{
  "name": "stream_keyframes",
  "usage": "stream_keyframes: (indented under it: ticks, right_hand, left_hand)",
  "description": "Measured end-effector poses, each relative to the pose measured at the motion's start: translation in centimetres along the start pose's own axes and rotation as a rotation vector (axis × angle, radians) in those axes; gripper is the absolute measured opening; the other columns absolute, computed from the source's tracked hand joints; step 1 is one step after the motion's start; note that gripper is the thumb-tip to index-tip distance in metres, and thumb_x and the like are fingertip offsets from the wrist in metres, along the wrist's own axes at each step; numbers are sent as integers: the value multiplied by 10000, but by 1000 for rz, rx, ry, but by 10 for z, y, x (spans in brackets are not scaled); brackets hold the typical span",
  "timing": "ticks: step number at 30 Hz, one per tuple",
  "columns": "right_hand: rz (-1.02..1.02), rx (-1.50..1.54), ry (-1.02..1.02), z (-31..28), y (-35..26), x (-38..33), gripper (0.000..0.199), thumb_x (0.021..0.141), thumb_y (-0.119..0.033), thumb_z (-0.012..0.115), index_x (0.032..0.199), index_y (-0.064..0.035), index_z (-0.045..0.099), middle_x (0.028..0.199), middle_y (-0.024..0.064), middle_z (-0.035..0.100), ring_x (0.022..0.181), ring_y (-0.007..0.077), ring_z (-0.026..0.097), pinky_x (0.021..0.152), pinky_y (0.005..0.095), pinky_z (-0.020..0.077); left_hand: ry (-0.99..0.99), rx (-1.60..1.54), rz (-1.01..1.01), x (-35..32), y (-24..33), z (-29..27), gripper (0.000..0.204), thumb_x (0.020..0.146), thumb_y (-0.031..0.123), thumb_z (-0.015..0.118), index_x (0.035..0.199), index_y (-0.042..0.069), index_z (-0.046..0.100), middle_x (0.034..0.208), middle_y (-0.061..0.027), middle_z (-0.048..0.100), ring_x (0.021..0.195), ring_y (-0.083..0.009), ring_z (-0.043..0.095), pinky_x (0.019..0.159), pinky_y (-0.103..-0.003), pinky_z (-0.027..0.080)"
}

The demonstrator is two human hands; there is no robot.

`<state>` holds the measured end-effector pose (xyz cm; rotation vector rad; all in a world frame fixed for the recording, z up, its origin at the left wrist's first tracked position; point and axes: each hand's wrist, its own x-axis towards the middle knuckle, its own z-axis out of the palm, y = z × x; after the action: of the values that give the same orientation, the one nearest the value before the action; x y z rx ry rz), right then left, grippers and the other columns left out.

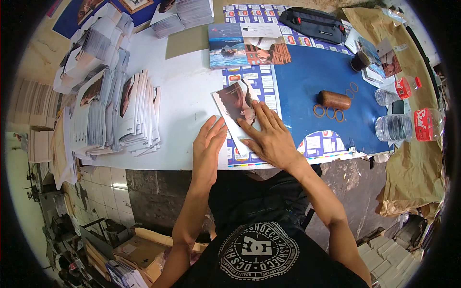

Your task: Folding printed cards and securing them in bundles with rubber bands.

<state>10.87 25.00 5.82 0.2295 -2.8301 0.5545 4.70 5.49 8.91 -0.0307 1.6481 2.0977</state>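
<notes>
A folded printed leaflet (235, 103) with a brown picture lies tilted near the table's front edge. Flat on its right side rests my right hand (271, 134), fingers stretched out and pressing on the paper. My left hand (208, 146) is upright beside the leaflet's lower left edge, its fingers extended and nothing in its grasp. Beyond the leaflet, several printed sheets with pictures (228, 50) lie spread open. A brown rounded wooden block (334, 100) sits to the right on the blue sheet, with several rubber bands (319, 111) around it.
Stacks of folded leaflets (137, 113) stand at the left, with taller piles (98, 48) behind. Two plastic bottles (408, 126), a dark cup (360, 59) and brown paper (413, 163) line the right side. A black waist bag (314, 25) lies at the back.
</notes>
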Motion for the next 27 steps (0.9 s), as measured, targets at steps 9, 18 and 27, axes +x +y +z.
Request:
stream_keyframes:
  ticks: [9, 18, 27]
  right_hand:
    - [-14, 3, -24, -2, 1, 0, 503, 1021, -408, 612, 1482, -208, 594, 1663, 256, 309, 1534, 409, 335, 1236, 499, 313]
    - [-17, -5, -12, -2, 1, 0, 501, 1015, -410, 619, 1473, -209, 606, 1662, 251, 314, 1526, 415, 346, 1231, 504, 317]
    - [13, -7, -16, 0, -2, -1, 498, 1020, -415, 604, 1477, -218, 602, 1668, 241, 311, 1533, 410, 336, 1236, 516, 305]
  left_hand:
    - [-2, 9, 5, 0, 0, 0, 634, 1036, 124, 568, 1548, -135, 298, 1550, -307, 434, 1424, -334, 490, 1219, -419, 377]
    - [-6, 8, 0, -1, 2, 1, 630, 1047, 135, 562, 1550, -134, 292, 1554, -306, 427, 1440, -339, 471, 1226, -425, 364]
    - [22, 69, 30, -2, -7, 5, 609, 1043, 131, 588, 1547, -104, 339, 1570, -287, 432, 1460, -347, 451, 1219, -437, 361]
